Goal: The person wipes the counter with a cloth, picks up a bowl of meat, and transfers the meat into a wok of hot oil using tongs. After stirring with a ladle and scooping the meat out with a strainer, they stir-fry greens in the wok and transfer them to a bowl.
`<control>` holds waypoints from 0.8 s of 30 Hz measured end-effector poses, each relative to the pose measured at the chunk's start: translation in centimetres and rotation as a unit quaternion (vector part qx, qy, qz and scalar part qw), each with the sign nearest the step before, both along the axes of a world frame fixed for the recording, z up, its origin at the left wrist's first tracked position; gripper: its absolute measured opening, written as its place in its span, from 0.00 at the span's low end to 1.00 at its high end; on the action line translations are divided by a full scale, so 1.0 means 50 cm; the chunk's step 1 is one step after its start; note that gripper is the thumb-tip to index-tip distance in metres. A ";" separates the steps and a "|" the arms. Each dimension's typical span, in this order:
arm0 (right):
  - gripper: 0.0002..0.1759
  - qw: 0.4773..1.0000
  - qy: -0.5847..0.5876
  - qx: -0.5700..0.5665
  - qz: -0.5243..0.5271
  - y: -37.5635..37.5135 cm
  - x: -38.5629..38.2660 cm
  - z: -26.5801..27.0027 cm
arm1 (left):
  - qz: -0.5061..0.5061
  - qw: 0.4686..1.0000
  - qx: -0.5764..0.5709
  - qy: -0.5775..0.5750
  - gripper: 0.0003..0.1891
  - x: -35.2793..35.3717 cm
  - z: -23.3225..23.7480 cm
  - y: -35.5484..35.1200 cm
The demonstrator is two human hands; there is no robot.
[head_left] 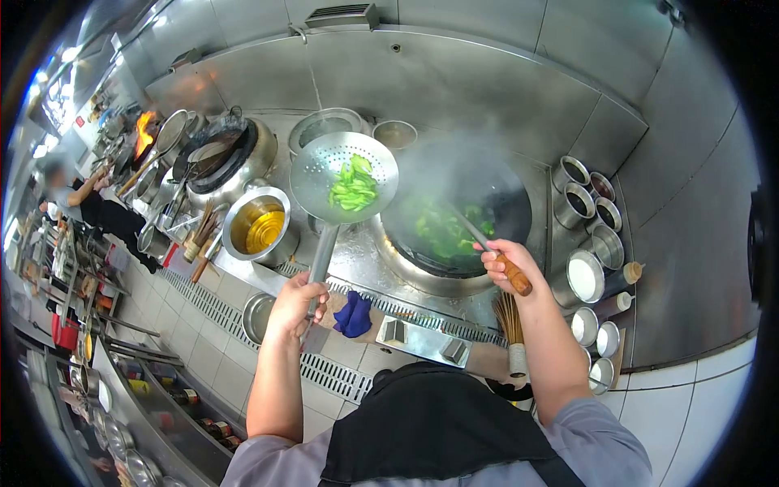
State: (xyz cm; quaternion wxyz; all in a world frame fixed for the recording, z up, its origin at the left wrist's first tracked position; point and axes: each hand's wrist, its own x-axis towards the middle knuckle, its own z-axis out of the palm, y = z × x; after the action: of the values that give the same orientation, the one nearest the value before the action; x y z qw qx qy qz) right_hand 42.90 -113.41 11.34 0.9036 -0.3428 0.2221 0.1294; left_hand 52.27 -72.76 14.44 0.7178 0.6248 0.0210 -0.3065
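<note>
My left hand (299, 303) is closed round the metal handle of a perforated strainer (307, 180), which holds pieces of green vegetable (355, 185). The strainer is raised to the left of a large black wok (510, 203). More greens (446, 229) lie in the wok, blurred by steam. In my right hand (510, 266) is the wooden handle of a ladle (473, 230); its far end reaches down into the wok and is hidden by steam. A dark blue cloth (353, 314) lies at the stove's front edge, near my left hand.
A metal pot of yellow oil (262, 231) stands left of the strainer. Metal seasoning containers (586, 276) line the right side. A bamboo brush (511, 329) is below my right hand. Further left are a second wok station (264, 150), flames (144, 134) and another person (105, 213).
</note>
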 end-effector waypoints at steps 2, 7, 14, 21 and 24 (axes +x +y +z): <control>0.13 1.000 0.008 0.018 -0.006 0.011 -0.017 0.006 | 0.005 1.000 -0.002 -0.002 0.06 -0.003 0.000 0.001; 0.15 0.999 -0.030 0.004 -0.021 0.015 -0.064 0.041 | 0.010 0.999 0.030 -0.009 0.06 -0.005 -0.004 -0.003; 0.16 0.983 -0.055 -0.173 -0.002 0.034 -0.141 0.132 | -0.043 0.997 0.050 -0.030 0.06 0.011 -0.033 -0.060; 0.16 0.975 -0.048 -0.209 -0.067 0.043 -0.167 0.142 | -0.084 0.996 -0.006 0.026 0.07 0.016 -0.031 -0.133; 0.16 0.978 -0.051 -0.188 -0.069 0.036 -0.182 0.142 | -0.102 0.994 0.000 0.030 0.07 0.020 -0.035 -0.143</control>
State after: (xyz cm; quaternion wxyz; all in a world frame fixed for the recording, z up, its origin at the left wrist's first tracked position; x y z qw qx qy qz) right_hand 33.78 -111.62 18.42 0.8397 -0.4968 0.2195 0.0046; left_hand 53.29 -79.91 12.67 0.6821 0.6138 -0.0213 -0.3969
